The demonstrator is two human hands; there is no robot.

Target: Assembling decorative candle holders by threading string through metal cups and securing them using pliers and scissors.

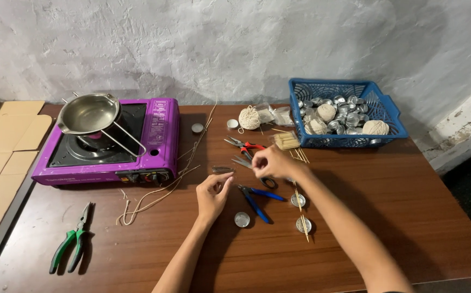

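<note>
The left hand (212, 191) had thumb and forefinger pinched together on something too thin to make out. The right hand (271, 161) was curled shut over dark-handled scissors (254, 171), though a firm grasp could not be confirmed. Between the two hands lay blue-handled pliers (257, 198); just below the left fingers sat a round, shiny metal cup (242, 219) — all on a brown wood-grain table (409, 217).

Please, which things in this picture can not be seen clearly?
- Head view: what the left hand pinches is too small to tell.
- Scissors: partly hidden by the right hand.
- Blue basket: its small metal cups blur together.
- Dark object at the left edge: cut off.
</note>
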